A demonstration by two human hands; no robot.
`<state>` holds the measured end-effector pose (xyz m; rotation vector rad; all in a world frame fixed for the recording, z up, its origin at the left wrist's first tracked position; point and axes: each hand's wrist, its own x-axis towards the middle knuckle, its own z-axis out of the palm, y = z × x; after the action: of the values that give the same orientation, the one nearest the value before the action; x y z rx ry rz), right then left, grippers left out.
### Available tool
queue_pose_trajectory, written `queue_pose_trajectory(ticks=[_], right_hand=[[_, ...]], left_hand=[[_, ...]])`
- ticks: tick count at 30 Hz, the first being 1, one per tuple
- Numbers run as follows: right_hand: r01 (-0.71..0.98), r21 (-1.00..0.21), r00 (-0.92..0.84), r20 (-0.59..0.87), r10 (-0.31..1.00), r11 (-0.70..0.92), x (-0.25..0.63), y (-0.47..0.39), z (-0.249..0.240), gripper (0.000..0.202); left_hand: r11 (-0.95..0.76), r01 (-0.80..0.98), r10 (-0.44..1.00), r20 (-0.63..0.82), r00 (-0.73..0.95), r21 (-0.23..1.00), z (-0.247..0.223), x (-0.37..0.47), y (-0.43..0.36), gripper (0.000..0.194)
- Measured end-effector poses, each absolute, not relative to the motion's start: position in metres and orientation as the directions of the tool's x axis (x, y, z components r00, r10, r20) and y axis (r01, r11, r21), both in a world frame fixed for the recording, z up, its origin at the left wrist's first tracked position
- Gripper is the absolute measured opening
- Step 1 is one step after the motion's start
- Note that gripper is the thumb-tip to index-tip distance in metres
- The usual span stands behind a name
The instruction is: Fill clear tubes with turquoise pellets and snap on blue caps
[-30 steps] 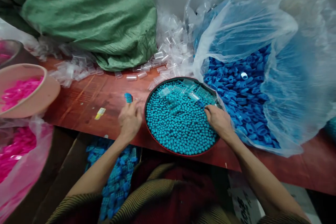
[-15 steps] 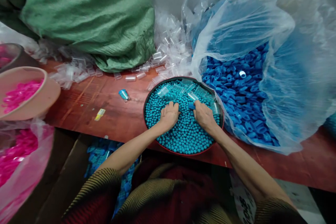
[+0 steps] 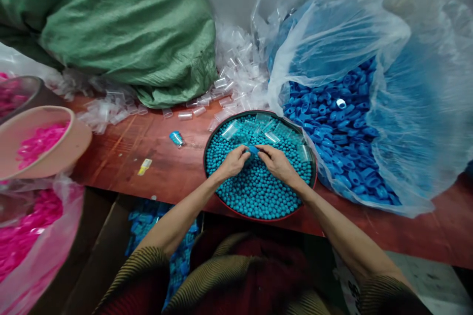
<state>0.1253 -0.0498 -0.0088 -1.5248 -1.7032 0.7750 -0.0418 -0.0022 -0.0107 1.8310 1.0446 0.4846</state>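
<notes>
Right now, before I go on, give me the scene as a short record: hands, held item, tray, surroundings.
Left hand: fingertips at the small blue piece
Right hand: pinching the same piece
Held piece: over the tray; fine detail too small to tell
Round tray: teal beads, some clear tubes on top
Tabletop, left of tray: blue-capped tube, lying down
Right of tray: open plastic bag with blue caps
Far left: peach bowl, pink pieces inside

It looks like a workshop: a long red desk (image 3: 125,157) with a big bag of blue caps (image 3: 332,128), loose clear tubes (image 3: 240,78) and a tray of beads (image 3: 260,192).
</notes>
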Motion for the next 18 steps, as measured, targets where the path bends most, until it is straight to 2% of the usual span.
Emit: queue_pose_trajectory(ticks=[4, 8, 13, 18], right_hand=[[0.447, -0.894, 0.066, 0.038, 0.997, 0.004, 0.12, -0.05, -0.005, 0.019], [0.337, -0.94, 0.095, -0.015, 0.995, -0.047, 0.121, -0.052, -0.003, 0.018], [0.258, -0.964, 0.156, -0.027, 0.987, -0.067, 0.118, -0.055, 0.0, 0.019], [0.29, -0.956, 0.108, -0.012, 0.994, -0.043, 0.12, -0.058, 0.0, 0.019]], left_hand=[[0.059, 0.249, 0.795, -0.196, 0.573, 0.967, -0.012, -0.04, -0.011, 0.019], [0.234, 0.178, 0.752, -0.294, 0.59, 0.956, -0.008, -0.041, -0.018, 0.033], [0.255, 0.191, 0.73, -0.318, 0.605, 0.948, -0.002, -0.043, -0.019, 0.058], [0.202, 0.169, 0.75, -0.263, 0.607, 0.965, -0.003, -0.044, -0.021, 0.059]])
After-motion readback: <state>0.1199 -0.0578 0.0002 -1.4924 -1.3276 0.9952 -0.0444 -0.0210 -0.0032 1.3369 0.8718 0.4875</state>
